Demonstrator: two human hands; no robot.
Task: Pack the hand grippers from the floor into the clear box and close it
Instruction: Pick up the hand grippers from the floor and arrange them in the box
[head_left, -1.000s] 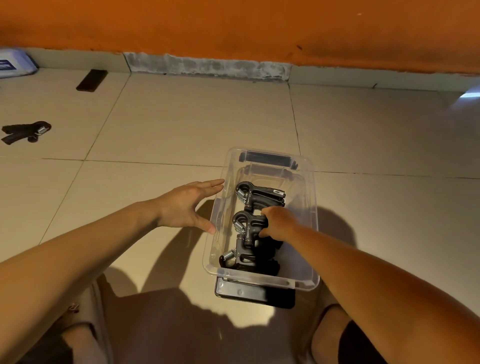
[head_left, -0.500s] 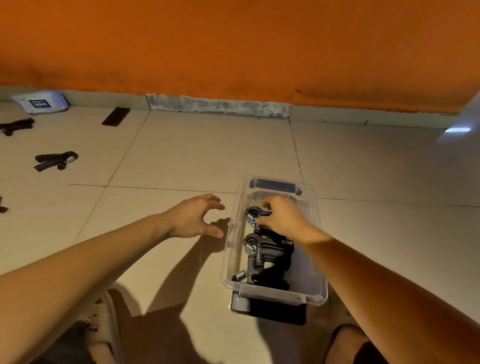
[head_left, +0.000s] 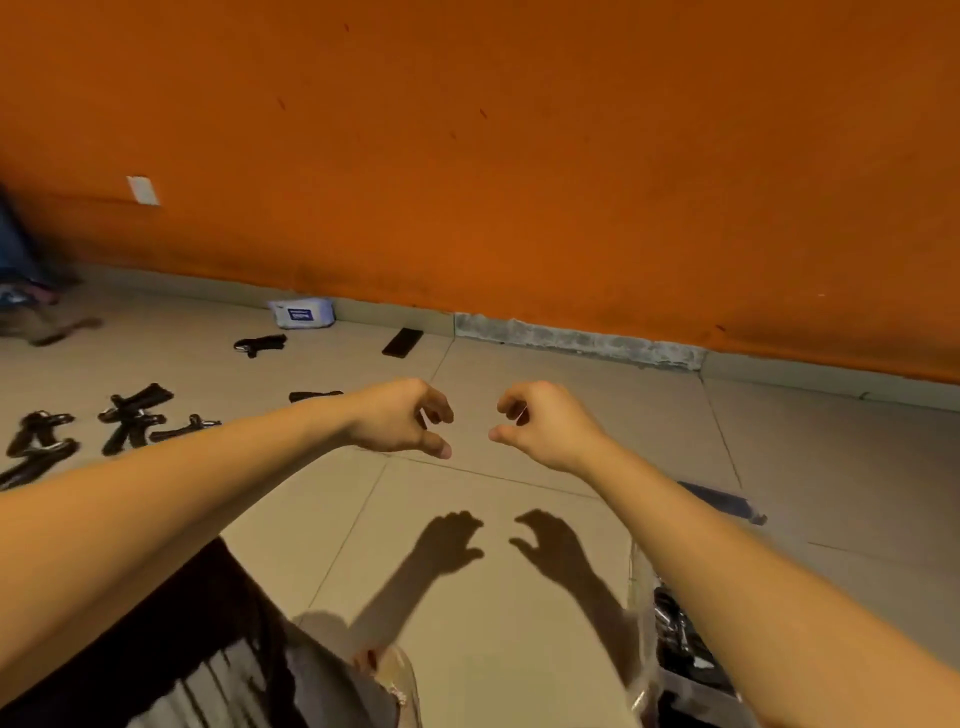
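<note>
Both hands hang in the air over the tiled floor, side by side and holding nothing. My left hand and my right hand each have loosely curled fingers. The clear box sits low at the right, mostly hidden under my right forearm, with black hand grippers inside it. Several black hand grippers lie on the floor at the left, one more hand gripper sits farther back, and another peeks out behind my left forearm.
An orange wall runs along the back. Near its base lie a white packet and a dark phone. A dark flat piece lies on the floor beyond my right forearm. My knee and sandal are at the bottom.
The view has swung up and left. My right hand has come out of the box and my left hand has left its side; both are now raised over the bare floor.
</note>
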